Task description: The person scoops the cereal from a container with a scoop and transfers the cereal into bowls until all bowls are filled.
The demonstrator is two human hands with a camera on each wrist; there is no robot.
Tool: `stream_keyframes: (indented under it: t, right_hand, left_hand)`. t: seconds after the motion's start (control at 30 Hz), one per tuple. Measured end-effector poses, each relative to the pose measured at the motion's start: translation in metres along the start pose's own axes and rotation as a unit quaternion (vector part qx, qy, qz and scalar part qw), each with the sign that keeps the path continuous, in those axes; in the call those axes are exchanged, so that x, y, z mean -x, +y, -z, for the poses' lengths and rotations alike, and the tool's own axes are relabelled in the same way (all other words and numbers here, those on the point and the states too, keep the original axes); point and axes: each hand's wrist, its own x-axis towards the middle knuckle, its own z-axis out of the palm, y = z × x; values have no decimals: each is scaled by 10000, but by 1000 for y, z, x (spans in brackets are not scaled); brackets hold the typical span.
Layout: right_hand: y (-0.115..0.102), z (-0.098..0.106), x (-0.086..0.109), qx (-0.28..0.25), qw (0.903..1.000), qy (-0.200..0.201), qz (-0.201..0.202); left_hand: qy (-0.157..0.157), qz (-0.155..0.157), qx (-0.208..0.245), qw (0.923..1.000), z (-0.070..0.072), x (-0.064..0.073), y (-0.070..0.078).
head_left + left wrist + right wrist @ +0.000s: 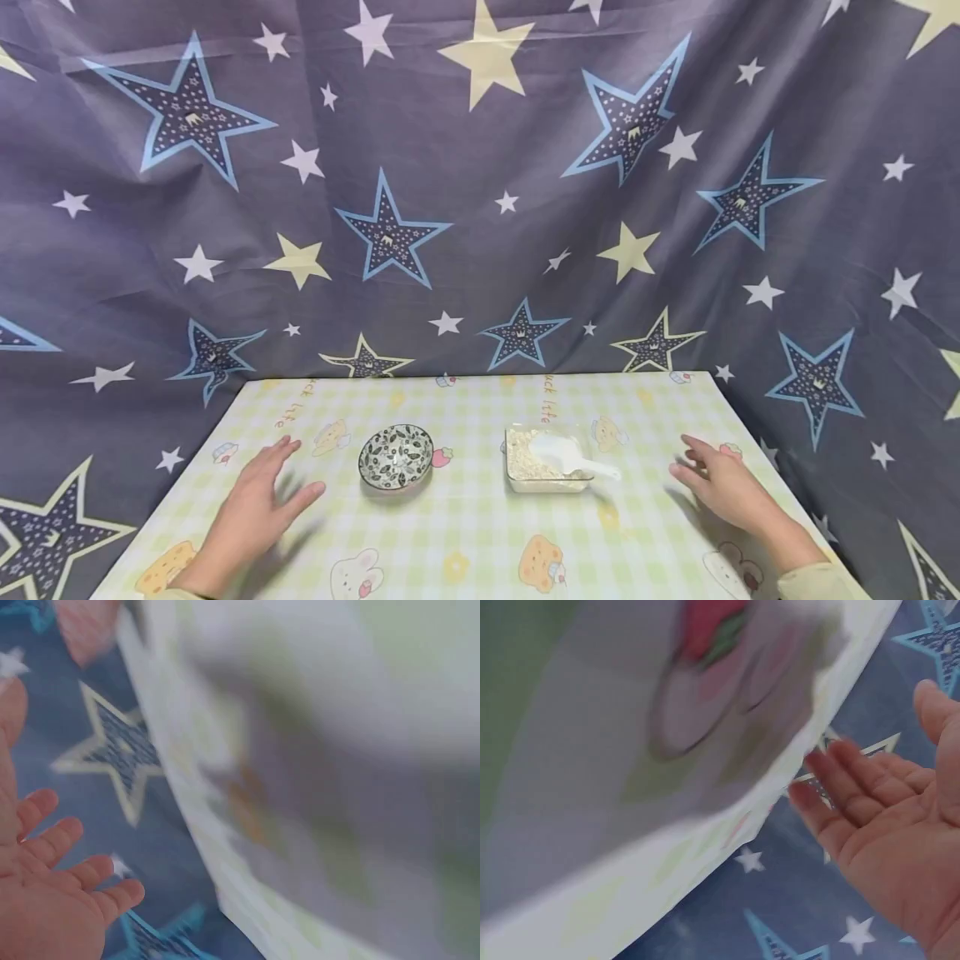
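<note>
On the table stands a small round bowl (396,457) with a black-and-white leaf pattern inside. To its right is a clear rectangular container (550,484) holding a pale, flaky dry food (522,457). A white scoop (558,453) lies in it, its handle jutting over the right rim. My left hand (251,508) hovers left of the bowl, fingers extended and thumb apart, holding nothing. Well right of the container, my right hand (729,492) is held with fingers loosely extended and nothing in it. Both wrist views show bare palms, the left hand (60,885) and the right hand (889,825).
A checked green-and-white tablecloth (450,533) with cartoon prints covers the table. Behind and at both sides hangs a dark star-patterned curtain (465,167), close to the table's far edge.
</note>
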Motion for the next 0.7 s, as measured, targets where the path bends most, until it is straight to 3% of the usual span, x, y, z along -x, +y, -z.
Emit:
stream_keyframes:
  t: [0.1, 0.2, 0.3, 0.43, 0.57, 0.7]
  right_hand:
    - [-16, -5, 2, -299, 9980, 47, 562]
    - [-31, -13, 3, -495, 9922, 19, 1144]
    - [-45, -22, 2, -584, 9845, -41, 1651]
    - [-59, -35, -3, -618, 9724, 330, 2225]
    - [-65, -46, -9, -808, 9564, 909, 2656]
    - [-69, -53, -14, -1113, 9396, 1239, 2990]
  left_hand:
    - [282, -391, 289, 9984, -8, -4, 30]
    - [233, -749, 519, 9956, -17, -11, 67]
    - [-110, -974, 707, 9927, -31, -21, 109]
    - [-860, -1136, 1005, 9847, -59, -35, 153]
    - [-1588, -1048, 1248, 9738, -92, -48, 178]
    - [-1834, -915, 1271, 9705, -116, -62, 187]
